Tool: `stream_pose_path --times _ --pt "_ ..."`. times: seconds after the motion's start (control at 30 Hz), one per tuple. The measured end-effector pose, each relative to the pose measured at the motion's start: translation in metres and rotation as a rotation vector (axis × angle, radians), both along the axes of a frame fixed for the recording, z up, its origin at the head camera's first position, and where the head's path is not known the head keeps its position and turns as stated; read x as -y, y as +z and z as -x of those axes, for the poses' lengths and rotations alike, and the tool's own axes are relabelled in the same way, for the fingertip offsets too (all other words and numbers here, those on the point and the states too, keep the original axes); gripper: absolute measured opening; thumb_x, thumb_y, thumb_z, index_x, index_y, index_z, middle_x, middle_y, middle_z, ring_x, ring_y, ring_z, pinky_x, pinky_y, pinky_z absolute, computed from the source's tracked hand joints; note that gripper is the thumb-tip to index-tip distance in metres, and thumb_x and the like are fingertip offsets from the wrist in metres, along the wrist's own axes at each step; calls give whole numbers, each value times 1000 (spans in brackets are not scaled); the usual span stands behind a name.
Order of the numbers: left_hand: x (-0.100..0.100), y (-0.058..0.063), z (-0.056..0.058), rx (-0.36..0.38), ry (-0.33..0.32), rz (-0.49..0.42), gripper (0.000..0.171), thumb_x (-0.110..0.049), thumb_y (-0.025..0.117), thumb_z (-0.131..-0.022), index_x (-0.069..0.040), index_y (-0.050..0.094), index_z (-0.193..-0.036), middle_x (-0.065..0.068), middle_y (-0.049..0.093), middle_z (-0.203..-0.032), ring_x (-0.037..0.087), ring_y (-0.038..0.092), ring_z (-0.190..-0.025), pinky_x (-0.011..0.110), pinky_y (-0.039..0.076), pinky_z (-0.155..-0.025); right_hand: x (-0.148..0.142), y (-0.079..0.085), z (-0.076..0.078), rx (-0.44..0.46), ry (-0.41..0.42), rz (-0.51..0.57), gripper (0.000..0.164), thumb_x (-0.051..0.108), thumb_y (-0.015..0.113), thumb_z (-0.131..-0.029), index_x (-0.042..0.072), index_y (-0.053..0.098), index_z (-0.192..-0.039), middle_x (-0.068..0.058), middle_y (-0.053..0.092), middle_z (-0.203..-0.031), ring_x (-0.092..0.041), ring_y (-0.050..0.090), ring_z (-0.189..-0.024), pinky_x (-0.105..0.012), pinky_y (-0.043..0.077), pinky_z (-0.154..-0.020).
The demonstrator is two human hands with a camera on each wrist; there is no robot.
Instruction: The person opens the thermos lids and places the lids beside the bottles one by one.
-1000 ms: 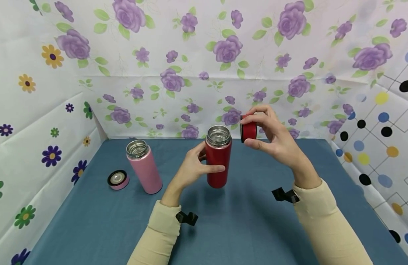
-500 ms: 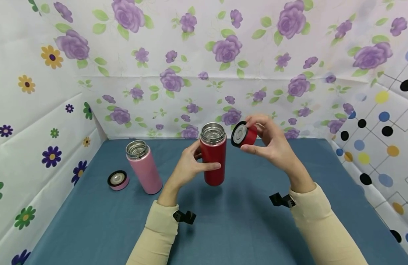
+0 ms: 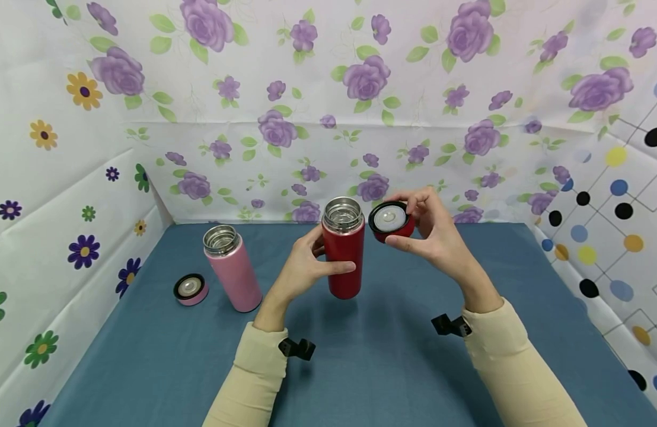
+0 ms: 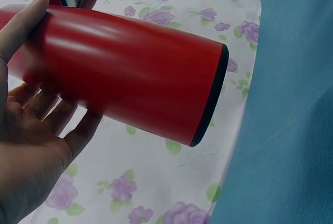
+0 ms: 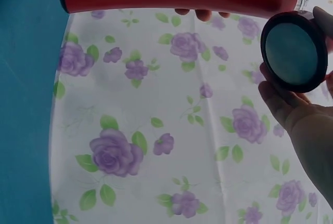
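Observation:
My left hand [image 3: 303, 271] grips a red thermos bottle [image 3: 345, 249] around its body, thumb across the front. The bottle is upright, its steel mouth uncovered, and its black-edged base [image 4: 212, 96] seems lifted off the table. To the right of the mouth, my right hand [image 3: 437, 237] pinches the red lid [image 3: 400, 235] by its rim. The lid's black-ringed underside faces up toward the head camera; a small gap separates it from the bottle. In the right wrist view the lid's flat top or underside [image 5: 291, 55] looks dark, which face I cannot tell.
On the left a pink thermos bottle [image 3: 235, 276] stands without its lid. Its pink lid [image 3: 191, 290] lies beside it, underside up. A blue cloth [image 3: 382, 367] covers the table, and a floral curtain [image 3: 328, 160] hangs behind.
The right hand has turned the red lid from sideways to underside up and shifted slightly down and left. The left hand and red bottle have moved a little left. The pink pair has not moved.

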State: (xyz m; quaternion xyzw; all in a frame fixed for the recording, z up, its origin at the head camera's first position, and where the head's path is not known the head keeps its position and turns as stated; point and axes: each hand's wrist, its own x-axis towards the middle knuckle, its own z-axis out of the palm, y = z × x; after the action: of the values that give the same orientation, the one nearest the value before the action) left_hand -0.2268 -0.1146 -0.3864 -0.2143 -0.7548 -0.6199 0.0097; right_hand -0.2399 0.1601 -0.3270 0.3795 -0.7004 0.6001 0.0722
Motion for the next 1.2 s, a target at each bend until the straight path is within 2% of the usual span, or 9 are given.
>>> stream_pose_path --times 0.23,0.37,0.57,0.8,1.2 --pt "2 1 0 -2 4 -16 70 -26 87 -85 -26 54 -147 -3 62 -138 25 59 -125 55 53 -100 1 -6 0 -25 -69 3 46 -8 80 -87 -1 39 -108 -17 57 -142 -28 58 -124 -30 44 -103" --pt "2 1 0 -4 5 -18 69 -27 87 -86 -25 55 -147 -3 62 -137 25 59 -125 54 53 -100 2 -12 1 -22 -74 29 46 -9 80 -86 -2 40 -108 -18 58 -143 -27 58 -126 -31 42 -106" --pt "4 2 -1 -17 14 -36 68 -27 87 -86 -24 55 -146 -1 63 -136 25 60 -123 53 53 -100 5 -21 1 16 -47 74 44 -11 77 -88 -1 40 -109 -20 57 -145 -27 57 -132 -31 45 -109" --pt "5 2 -1 -12 11 -41 70 -28 87 -86 -24 54 -148 -1 63 -136 26 60 -124 55 52 -101 5 -23 0 52 -41 81 41 -9 78 -89 0 43 -110 -19 56 -148 -27 57 -133 -30 50 -104" --pt "4 1 -1 -5 15 -22 70 -29 87 -86 -24 54 -147 -2 62 -137 24 58 -126 54 52 -102 3 -28 2 -4 -108 24 41 -4 80 -88 -1 45 -109 -18 59 -145 -22 60 -130 -30 43 -108"
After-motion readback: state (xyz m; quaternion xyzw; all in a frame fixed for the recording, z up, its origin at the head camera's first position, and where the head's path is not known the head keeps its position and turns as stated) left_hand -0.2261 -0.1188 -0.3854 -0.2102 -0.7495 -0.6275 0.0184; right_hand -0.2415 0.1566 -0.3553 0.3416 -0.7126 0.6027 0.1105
